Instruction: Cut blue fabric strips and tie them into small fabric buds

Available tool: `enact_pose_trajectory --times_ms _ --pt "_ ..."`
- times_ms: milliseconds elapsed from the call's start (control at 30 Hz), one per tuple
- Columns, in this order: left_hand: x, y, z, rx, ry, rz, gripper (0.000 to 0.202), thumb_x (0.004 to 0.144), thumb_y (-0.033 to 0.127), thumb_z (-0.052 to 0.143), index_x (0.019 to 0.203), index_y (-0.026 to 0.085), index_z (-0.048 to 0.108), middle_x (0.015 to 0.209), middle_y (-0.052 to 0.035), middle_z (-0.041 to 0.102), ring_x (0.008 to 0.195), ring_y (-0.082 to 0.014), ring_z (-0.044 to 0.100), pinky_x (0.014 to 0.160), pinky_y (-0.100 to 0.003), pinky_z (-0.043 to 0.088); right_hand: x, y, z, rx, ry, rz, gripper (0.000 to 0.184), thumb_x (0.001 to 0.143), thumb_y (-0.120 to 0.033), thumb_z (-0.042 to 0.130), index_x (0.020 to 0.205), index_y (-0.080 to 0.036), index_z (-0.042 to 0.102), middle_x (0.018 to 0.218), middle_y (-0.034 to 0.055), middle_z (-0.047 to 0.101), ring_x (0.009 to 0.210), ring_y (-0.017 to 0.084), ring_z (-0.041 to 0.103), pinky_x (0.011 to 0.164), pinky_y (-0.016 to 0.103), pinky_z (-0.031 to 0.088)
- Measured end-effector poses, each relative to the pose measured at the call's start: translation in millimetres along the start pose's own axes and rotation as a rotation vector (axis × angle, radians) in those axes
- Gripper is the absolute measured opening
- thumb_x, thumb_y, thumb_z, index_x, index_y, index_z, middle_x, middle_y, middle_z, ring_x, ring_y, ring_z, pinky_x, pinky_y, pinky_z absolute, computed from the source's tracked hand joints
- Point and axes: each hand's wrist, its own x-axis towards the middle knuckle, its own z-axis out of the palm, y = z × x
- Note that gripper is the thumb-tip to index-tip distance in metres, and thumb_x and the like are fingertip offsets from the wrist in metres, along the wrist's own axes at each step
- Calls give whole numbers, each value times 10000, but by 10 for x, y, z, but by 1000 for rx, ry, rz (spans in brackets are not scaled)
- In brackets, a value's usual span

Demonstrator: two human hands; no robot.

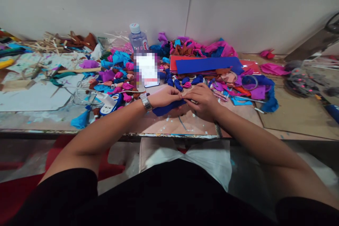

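My left hand (166,97), with a metal-band watch on its wrist, and my right hand (201,100) meet above the front of the table. Both have thumb and fingers pinched together on a dark blue strip (165,108), which looks like crepe paper. Its loose part hangs below my left hand; the pinched edge is mostly hidden by my fingers. Just beyond the hands lie several small twisted dark blue pieces (178,84) and a pink one (186,84). Farther back, a flat blue sheet (206,65) rests on a red sheet (173,64).
Left of my hands are a lit phone (148,69), a clear bottle (138,40) and a power strip (109,105) with a plug in it. A roll of tape (249,82) lies among colourful scraps on the right. Wooden sticks (53,44) are piled at the far left.
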Motion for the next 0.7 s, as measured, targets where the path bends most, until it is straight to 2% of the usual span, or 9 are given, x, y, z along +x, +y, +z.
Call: enact_pose_trajectory --times_ms 167,300,500,700 --pt "13 -21 -23 18 -6 16 307 967 429 701 866 144 760 842 -81 822 747 -167 766 714 -250 582 -2 -1 11 13 -26 53 164 1063 -287 646 1124 -288 798 1102 61 863 1035 271 766 1007 507 465" --pt "19 -11 -51 195 35 87 326 980 425 671 855 144 778 857 -71 817 762 -155 744 742 -244 568 7 -17 11 15 -20 70 164 1060 -290 637 1105 -281 795 1093 64 861 1038 279 759 999 506 466" --pt "2 20 -62 362 45 127 363 1016 434 609 875 154 791 825 -57 801 715 -140 711 695 -240 516 4 -21 24 -7 -31 75 149 1061 -269 627 1077 -272 775 1072 61 852 1029 281 747 1001 502 462" --pt "-31 43 -5 618 177 159 312 1005 391 603 1007 183 835 884 -45 822 761 -165 701 722 -279 467 -4 1 51 -22 -64 94 136 1049 -248 631 1059 -259 765 1063 63 845 1045 285 742 1001 492 455"
